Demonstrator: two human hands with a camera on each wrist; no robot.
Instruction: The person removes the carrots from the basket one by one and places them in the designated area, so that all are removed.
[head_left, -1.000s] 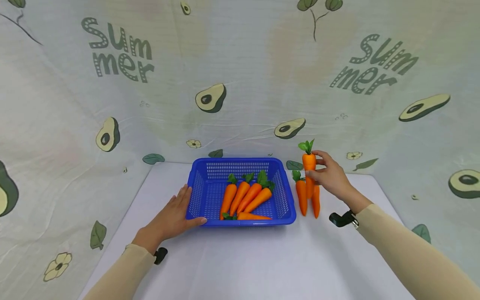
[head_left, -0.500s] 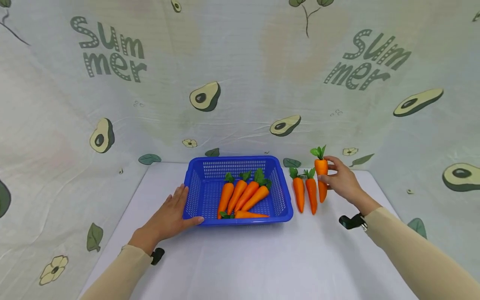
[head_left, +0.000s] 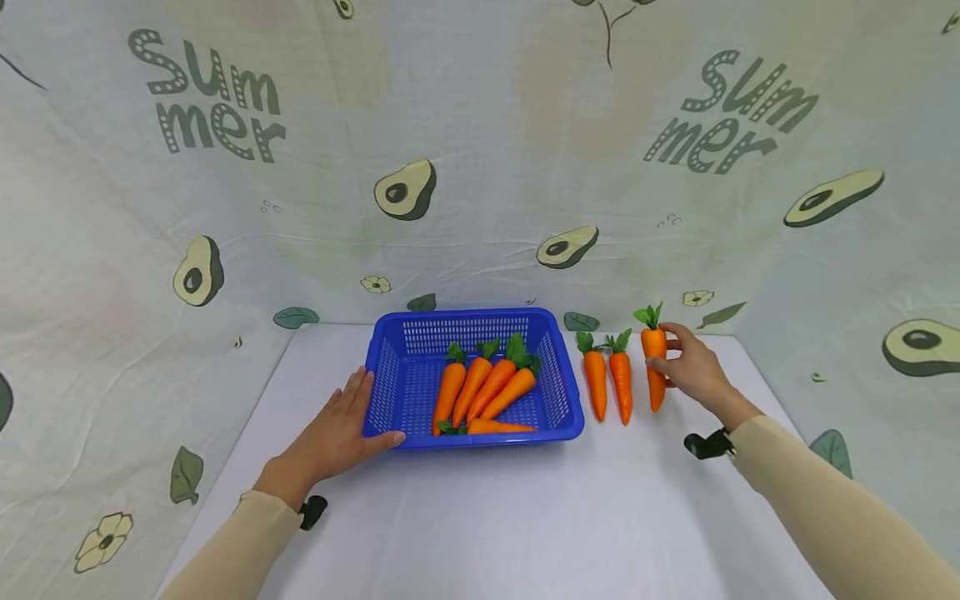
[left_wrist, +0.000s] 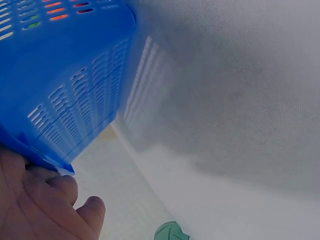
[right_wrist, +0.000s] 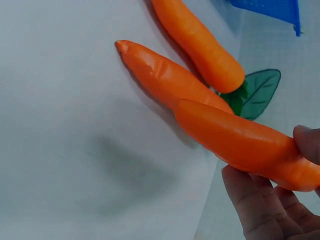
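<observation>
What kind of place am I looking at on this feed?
Probably a small staged set-up rather than a working kitchen: a cloth printed with avocados and "summer" hangs behind a white table, where carrots lie in and beside a blue basket.

Seemingly a makeshift, booth-like setting: avocado-print cloth (head_left: 480, 117) hangs behind and beside the white bench (head_left: 480, 529), hiding the wider room.
</observation>
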